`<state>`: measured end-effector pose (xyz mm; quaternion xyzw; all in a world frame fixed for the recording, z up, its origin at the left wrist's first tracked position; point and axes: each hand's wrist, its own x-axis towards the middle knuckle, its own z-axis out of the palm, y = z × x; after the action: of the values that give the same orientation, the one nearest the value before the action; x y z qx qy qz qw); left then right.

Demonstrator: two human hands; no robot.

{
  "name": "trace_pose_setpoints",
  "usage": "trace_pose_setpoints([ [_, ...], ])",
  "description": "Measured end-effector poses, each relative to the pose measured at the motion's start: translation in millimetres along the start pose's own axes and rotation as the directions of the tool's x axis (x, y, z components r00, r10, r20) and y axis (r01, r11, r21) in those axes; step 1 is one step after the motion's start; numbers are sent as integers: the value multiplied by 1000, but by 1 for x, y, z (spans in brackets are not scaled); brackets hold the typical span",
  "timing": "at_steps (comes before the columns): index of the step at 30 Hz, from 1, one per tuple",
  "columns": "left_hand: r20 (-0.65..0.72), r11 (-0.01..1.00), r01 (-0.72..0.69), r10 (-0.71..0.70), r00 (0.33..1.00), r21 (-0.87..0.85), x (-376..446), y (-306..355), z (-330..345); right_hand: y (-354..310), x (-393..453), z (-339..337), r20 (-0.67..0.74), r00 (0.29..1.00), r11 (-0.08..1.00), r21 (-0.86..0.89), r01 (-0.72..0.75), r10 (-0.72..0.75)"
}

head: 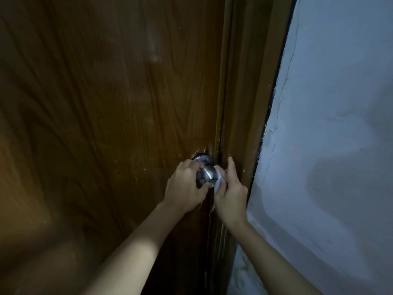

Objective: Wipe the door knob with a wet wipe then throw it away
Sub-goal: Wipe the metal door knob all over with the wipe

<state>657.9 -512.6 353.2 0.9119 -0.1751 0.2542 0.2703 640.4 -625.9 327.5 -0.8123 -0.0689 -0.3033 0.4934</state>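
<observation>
A round silver door knob (208, 174) sticks out near the right edge of a brown wooden door (106, 103). My left hand (184, 188) grips the knob from its left side, fingers curled over the top and thumb under it. My right hand (230, 193) holds a white wet wipe (218, 179) pressed against the knob's right side, with the index finger stretched up along the door frame. Most of the wipe is hidden inside that hand.
The brown door frame (240, 103) runs beside the knob on the right. Past it stands a pale blue-white wall (329, 124) with cracked paint along its edge. The light is dim.
</observation>
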Motion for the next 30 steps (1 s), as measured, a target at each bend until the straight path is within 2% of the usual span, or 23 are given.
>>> trace_pose_setpoints([
  [3, 5, 1000, 0, 0, 1000, -11, 1, -1, 1, -3, -4, -4, 72, 986, 987, -38, 155, -152],
  [5, -5, 1000, -3, 3, 1000, -8, 1, -1, 2, -3, -2, -2, 154, 973, 982, -47, 181, -172],
  [9, -15, 1000, 3, -4, 1000, -18, 0, -1, 4, -4, 11, -1, 166, 983, 995, -45, 89, -80],
  [14, -40, 1000, 18, -19, 999, -20, -2, -1, 4, -5, 16, -5, 118, 989, 993, 70, -97, 88],
  [19, -21, 998, 42, -43, 999, -53, -2, -1, 3, 5, -15, -4, 202, 951, 955, 134, -264, 234],
  [22, -56, 996, 48, -52, 997, -81, -5, -4, -1, 7, -29, -10, 131, 963, 951, 177, -255, 234],
  [26, -252, 979, 35, -86, 964, -201, -30, -2, -3, 2, -24, -26, 8, 979, 943, 266, -198, 204],
  [30, -227, 956, -80, 15, 974, -282, -51, 13, 4, -13, -25, -24, 6, 991, 936, 327, -127, 132],
])
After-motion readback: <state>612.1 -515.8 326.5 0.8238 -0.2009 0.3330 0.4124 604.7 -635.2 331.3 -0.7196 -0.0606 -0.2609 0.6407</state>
